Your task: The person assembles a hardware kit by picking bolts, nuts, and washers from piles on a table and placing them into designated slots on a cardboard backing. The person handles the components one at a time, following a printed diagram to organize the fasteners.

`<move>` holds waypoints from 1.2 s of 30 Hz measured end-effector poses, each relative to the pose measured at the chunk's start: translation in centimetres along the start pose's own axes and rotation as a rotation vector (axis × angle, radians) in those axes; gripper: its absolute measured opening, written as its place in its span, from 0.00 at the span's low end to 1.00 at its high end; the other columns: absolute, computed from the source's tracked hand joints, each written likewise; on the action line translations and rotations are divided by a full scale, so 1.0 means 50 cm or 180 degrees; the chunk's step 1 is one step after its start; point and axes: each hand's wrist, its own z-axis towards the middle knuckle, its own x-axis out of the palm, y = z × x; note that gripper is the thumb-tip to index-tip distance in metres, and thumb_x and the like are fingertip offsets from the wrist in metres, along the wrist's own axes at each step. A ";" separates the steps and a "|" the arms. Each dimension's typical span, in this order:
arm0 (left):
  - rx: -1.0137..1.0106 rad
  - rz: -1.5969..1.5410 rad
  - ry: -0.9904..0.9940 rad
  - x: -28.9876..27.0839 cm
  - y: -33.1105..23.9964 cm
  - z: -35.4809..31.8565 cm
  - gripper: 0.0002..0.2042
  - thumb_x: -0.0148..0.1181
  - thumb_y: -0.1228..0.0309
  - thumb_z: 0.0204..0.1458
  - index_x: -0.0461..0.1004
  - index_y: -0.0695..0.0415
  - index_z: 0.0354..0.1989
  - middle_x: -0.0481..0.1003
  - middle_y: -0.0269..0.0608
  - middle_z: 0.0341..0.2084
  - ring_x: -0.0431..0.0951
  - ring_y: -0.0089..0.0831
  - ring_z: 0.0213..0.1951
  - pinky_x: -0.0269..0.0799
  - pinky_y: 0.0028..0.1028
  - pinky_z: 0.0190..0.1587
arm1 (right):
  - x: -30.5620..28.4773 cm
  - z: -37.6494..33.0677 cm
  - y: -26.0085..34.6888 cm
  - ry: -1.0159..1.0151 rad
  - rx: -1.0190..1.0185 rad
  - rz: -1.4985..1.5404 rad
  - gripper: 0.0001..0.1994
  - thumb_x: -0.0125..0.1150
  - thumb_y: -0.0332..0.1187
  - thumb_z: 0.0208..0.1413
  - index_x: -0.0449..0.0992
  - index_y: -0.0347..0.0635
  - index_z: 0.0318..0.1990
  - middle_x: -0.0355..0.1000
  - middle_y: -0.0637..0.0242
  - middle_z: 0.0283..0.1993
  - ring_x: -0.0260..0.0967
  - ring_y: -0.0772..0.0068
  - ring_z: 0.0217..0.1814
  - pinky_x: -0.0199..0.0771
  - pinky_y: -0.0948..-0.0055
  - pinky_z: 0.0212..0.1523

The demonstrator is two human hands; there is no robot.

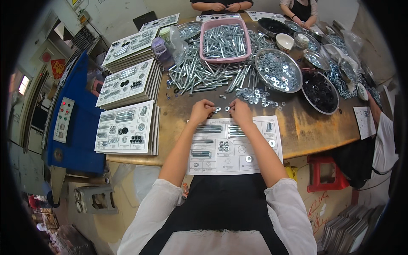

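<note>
Just past the far edge of a printed card (221, 163), my two hands work close together over the table. My left hand (202, 112) has its fingers curled and pinched at a small metal washer (218, 109). Opposite it, my right hand (240, 112) pinches a second washer (227, 109). On the card lie long bolts (207, 128), a cluster of nuts (224, 146), shorter bolts (201, 154) and a flat washer (249, 158). My right forearm covers part of the card. Loose washers (255, 97) are scattered beyond my right hand.
A pink basket (225, 60) of bolts stands amid piled bolts (199, 74). Steel bowls hold washers (278, 70) and black parts (319, 91). Stacked filled cards (125, 127) line the left side. Other people (223, 6) sit across the table. A red stool (325, 174) stands at right.
</note>
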 end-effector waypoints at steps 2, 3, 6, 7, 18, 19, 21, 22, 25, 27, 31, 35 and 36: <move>0.0275 0.0810 -0.0034 0.004 0.005 -0.008 0.11 0.68 0.71 0.44 0.79 0.62 0.35 0.79 0.39 0.22 0.78 0.28 0.25 0.73 0.29 0.32 | -0.016 0.001 0.005 0.0183 0.0069 0.0166 0.10 0.68 0.30 0.44 0.78 0.40 0.34 0.77 0.60 0.33 0.76 0.58 0.37 0.75 0.64 0.39; 0.0295 0.1031 -0.0065 -0.001 0.008 -0.015 0.12 0.69 0.70 0.44 0.79 0.61 0.35 0.80 0.39 0.23 0.79 0.30 0.27 0.73 0.29 0.34 | -0.024 0.001 0.007 0.0356 0.0077 0.0270 0.10 0.69 0.30 0.43 0.79 0.39 0.34 0.78 0.62 0.30 0.77 0.62 0.34 0.75 0.67 0.37; 0.0099 0.1326 -0.0077 0.004 -0.015 -0.036 0.12 0.69 0.70 0.44 0.79 0.61 0.36 0.80 0.40 0.25 0.79 0.32 0.28 0.74 0.30 0.35 | -0.048 -0.011 -0.006 0.0462 0.0039 0.0467 0.09 0.71 0.30 0.41 0.80 0.39 0.31 0.78 0.63 0.27 0.77 0.65 0.30 0.74 0.69 0.35; 0.0122 0.1245 -0.0049 0.000 -0.014 -0.035 0.11 0.69 0.70 0.44 0.79 0.61 0.36 0.80 0.40 0.25 0.79 0.31 0.28 0.74 0.30 0.35 | -0.047 -0.009 0.000 0.0453 -0.0044 0.0538 0.09 0.71 0.30 0.40 0.80 0.39 0.30 0.78 0.62 0.26 0.77 0.64 0.30 0.75 0.69 0.35; 0.0194 0.0669 -0.0265 0.015 0.006 0.013 0.07 0.68 0.71 0.45 0.82 0.59 0.31 0.79 0.40 0.21 0.78 0.25 0.22 0.71 0.26 0.28 | -0.013 0.024 0.009 0.0203 -0.0050 0.0598 0.07 0.70 0.29 0.42 0.81 0.41 0.30 0.78 0.63 0.27 0.77 0.63 0.31 0.75 0.68 0.35; 0.0337 0.0793 -0.0267 0.015 0.002 0.008 0.07 0.68 0.71 0.45 0.82 0.59 0.32 0.79 0.40 0.21 0.78 0.26 0.22 0.72 0.27 0.29 | -0.011 0.024 0.011 0.0178 0.0004 0.0573 0.07 0.70 0.29 0.42 0.81 0.42 0.31 0.78 0.63 0.28 0.77 0.62 0.32 0.75 0.67 0.36; 0.0625 0.1040 -0.0275 0.018 -0.006 0.000 0.08 0.68 0.70 0.44 0.82 0.58 0.32 0.79 0.41 0.21 0.78 0.29 0.24 0.72 0.28 0.30 | -0.007 0.023 0.014 0.0131 0.0109 0.0524 0.08 0.71 0.29 0.41 0.81 0.42 0.32 0.79 0.63 0.30 0.77 0.59 0.34 0.75 0.64 0.38; 0.0665 0.1069 -0.0162 0.015 -0.013 -0.004 0.09 0.69 0.70 0.44 0.82 0.58 0.34 0.78 0.42 0.23 0.78 0.31 0.25 0.72 0.28 0.32 | -0.006 0.025 0.011 0.0113 0.0057 0.0476 0.09 0.71 0.30 0.41 0.81 0.42 0.32 0.79 0.63 0.32 0.77 0.59 0.36 0.76 0.63 0.38; 0.0842 0.1235 0.0058 0.010 -0.021 -0.009 0.12 0.70 0.70 0.42 0.81 0.57 0.37 0.76 0.45 0.28 0.77 0.36 0.29 0.73 0.31 0.36 | -0.004 0.031 0.008 0.0302 0.0076 0.0313 0.09 0.71 0.31 0.40 0.81 0.43 0.31 0.79 0.62 0.32 0.77 0.58 0.36 0.76 0.62 0.39; 0.1041 0.1458 0.0036 0.014 -0.009 -0.004 0.14 0.70 0.69 0.42 0.80 0.58 0.39 0.74 0.47 0.31 0.76 0.39 0.32 0.73 0.33 0.38 | -0.003 0.034 0.015 0.0360 0.0084 0.0267 0.08 0.71 0.31 0.41 0.81 0.43 0.31 0.79 0.62 0.31 0.77 0.58 0.37 0.76 0.62 0.39; 0.1043 0.1767 -0.0062 0.022 -0.006 -0.002 0.13 0.71 0.71 0.42 0.79 0.60 0.37 0.72 0.45 0.31 0.76 0.33 0.29 0.73 0.31 0.36 | -0.009 0.019 0.018 0.0377 0.0227 0.0421 0.08 0.71 0.32 0.41 0.81 0.44 0.30 0.79 0.61 0.31 0.77 0.58 0.38 0.76 0.63 0.39; 0.1064 0.1657 0.0041 0.018 -0.009 -0.008 0.13 0.71 0.70 0.43 0.78 0.63 0.36 0.72 0.46 0.31 0.76 0.34 0.29 0.73 0.30 0.36 | -0.010 0.010 0.004 0.0227 0.0353 0.0659 0.10 0.72 0.34 0.41 0.81 0.44 0.32 0.80 0.61 0.32 0.78 0.59 0.38 0.75 0.65 0.40; 0.1116 0.1699 0.0101 0.018 -0.013 -0.007 0.13 0.71 0.70 0.43 0.78 0.63 0.36 0.73 0.46 0.31 0.76 0.34 0.29 0.73 0.30 0.35 | -0.011 0.011 -0.001 0.0204 0.0422 0.0657 0.10 0.73 0.35 0.41 0.81 0.44 0.32 0.80 0.61 0.32 0.78 0.59 0.38 0.75 0.65 0.40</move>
